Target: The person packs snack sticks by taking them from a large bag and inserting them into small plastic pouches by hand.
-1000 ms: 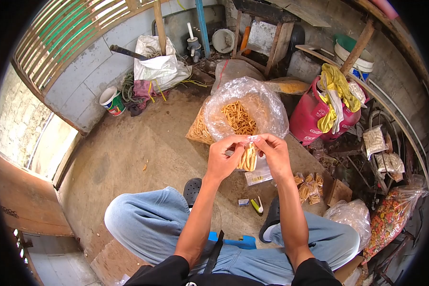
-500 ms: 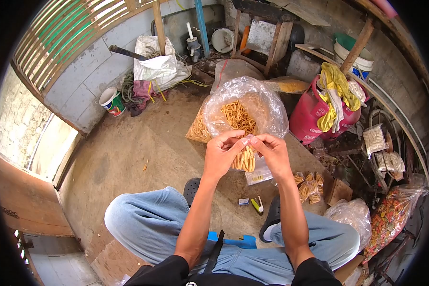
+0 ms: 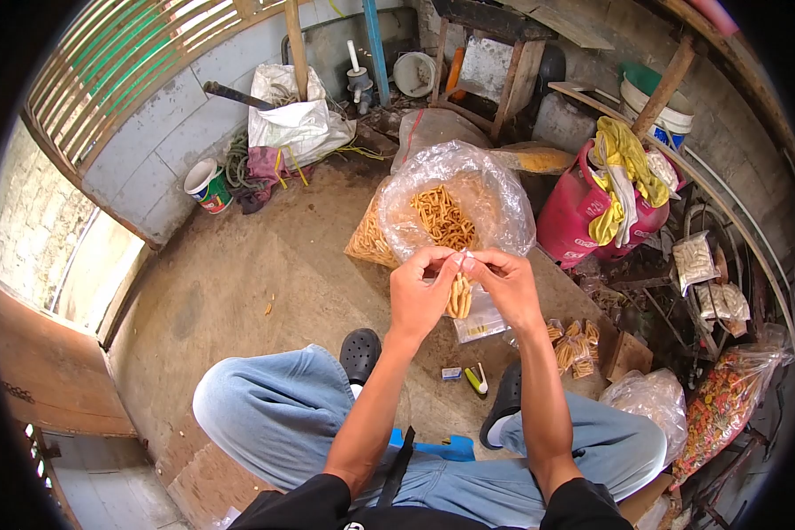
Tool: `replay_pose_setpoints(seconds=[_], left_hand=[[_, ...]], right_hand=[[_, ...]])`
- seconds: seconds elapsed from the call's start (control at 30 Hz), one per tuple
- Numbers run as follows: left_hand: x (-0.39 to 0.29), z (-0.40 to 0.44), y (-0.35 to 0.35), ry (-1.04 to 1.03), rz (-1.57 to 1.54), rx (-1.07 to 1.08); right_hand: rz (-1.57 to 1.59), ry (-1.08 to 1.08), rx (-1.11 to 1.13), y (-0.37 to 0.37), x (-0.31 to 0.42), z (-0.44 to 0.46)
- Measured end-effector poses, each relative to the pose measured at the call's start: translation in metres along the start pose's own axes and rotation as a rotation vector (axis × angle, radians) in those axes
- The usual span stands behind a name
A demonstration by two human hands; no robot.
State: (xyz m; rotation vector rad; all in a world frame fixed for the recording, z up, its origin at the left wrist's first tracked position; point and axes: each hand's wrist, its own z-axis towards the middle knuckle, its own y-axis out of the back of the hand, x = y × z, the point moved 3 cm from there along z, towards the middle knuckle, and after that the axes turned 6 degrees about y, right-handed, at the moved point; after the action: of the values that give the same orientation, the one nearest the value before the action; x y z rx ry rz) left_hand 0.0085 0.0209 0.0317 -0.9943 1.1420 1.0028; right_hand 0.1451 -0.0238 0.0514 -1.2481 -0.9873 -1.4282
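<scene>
At ten o'clock in the head view, a white plastic bucket with a green-and-red label [image 3: 208, 187] stands on the brownish concrete floor [image 3: 230, 300]. At eleven sits a bulky white woven sack [image 3: 296, 125]. Down at seven, a black perforated clog [image 3: 359, 355] covers one of the person's feet.

Just right of the middle, the left hand [image 3: 421, 290] has its grip pinched, thumb and forefinger closed on the gathered top of a small clear plastic packet [image 3: 460, 300]. The packet hangs below the fingertips, filled with slim yellowish sticks, at six o'clock from the mouth of a large clear plastic bag [image 3: 512, 199] of browner sticks.

At six from the packet, a small blue-and-white box [image 3: 451, 374] lies on the floor, with a green-and-white stapler-like tool [image 3: 477, 381] just beside it; at five, nearer, lie flat clear plastic sleeves [image 3: 481, 326]. The right hand [image 3: 507, 287] has its grip clenched on the same packet top, its fingertips close against the left's.

Farther right, filled stick packets [image 3: 577, 351] lie at four from the packet, a rounded pink cylinder [image 3: 564, 216] stands between one and two, and a clear bag of multicoloured pieces [image 3: 733, 397] rests far out at four.
</scene>
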Motion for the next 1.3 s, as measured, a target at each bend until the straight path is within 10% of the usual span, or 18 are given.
replay_pose_setpoints(seconds=[0.67, 1.3], left_hand=[[0.003, 0.004, 0.010, 0.438, -0.339, 0.250], [-0.004, 0.004, 0.009, 0.267, 0.001, 0.308]], right_hand=[[0.060, 0.097, -0.043, 0.001, -0.007, 0.001], [0.064, -0.058, -0.045, 0.005, -0.006, -0.001]])
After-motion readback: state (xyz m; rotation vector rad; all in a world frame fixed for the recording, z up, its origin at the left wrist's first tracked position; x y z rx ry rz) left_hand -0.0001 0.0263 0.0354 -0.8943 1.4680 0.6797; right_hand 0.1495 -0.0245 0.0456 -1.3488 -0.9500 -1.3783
